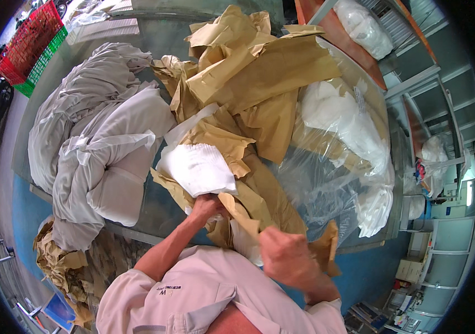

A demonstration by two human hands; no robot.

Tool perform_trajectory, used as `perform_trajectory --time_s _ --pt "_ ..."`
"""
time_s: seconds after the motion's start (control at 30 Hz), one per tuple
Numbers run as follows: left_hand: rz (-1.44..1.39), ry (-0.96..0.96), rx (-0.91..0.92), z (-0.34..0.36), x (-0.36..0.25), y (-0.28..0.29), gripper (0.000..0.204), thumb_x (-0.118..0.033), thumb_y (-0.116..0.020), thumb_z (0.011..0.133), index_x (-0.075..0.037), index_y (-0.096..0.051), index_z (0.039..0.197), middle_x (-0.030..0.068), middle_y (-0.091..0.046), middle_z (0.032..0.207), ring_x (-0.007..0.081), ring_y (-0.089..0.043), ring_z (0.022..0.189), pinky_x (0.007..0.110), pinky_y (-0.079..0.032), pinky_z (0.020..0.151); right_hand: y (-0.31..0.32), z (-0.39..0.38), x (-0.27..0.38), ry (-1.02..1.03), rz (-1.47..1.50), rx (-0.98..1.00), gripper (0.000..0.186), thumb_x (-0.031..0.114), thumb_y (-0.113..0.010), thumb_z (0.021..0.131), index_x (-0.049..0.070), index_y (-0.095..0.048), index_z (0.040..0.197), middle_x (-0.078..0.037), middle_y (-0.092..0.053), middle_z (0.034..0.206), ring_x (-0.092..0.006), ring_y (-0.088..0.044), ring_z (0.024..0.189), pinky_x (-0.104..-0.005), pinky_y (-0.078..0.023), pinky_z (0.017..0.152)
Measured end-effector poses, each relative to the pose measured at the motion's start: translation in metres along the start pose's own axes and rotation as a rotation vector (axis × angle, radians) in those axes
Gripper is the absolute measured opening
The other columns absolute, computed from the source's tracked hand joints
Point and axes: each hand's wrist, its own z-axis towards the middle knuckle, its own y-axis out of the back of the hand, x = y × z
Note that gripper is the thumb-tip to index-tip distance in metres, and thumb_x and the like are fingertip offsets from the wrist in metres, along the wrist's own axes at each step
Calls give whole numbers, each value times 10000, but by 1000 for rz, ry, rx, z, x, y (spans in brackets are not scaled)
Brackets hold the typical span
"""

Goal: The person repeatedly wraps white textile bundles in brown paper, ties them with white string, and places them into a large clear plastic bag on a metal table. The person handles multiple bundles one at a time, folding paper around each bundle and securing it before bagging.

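Observation:
A white pleated fabric bundle point(197, 167) lies partly inside torn brown wrapping paper point(271, 189) at the middle of the table. My left hand point(209, 207) grips the bundle's near edge, its fingertips tucked out of sight beneath it. To the right, my right hand point(284, 251) is closed in a fist on a strip of the brown paper, slightly blurred. The paper runs between both hands close to my body. More of the white material shows below my left hand, mostly covered by the paper.
Grey-white cloth point(104, 139) is heaped on the left. Large crumpled brown paper sheets point(265, 72) lie at the far side. Clear plastic wrap point(321, 183) with white fabric point(337, 122) sits at right. Crumpled paper point(62, 256) fills the lower left; a red crate point(31, 42) stands beyond.

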Motion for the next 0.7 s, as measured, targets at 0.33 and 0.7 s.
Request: perform_trajectory --time_s 0.33,0.7 --pt "-861 -58 63 24 3 14 517 -462 -369 1038 -93 -457 1389 124 -554 1293 329 -575 1116 536 -453 1036 32 -22 -37 -160 127 -180 90 31 -629 767 31 -539 767 -140 -564 729 -386 -600 643 -450 -476 564" --pt "-640 9 24 24 -41 9 968 -752 -581 839 -112 -314 1515 105 -409 1502 327 -485 1304 625 -375 1063 60 -63 -38 144 361 66 177 88 -780 639 11 -628 687 -119 -584 690 -332 -603 602 -387 -458 521"
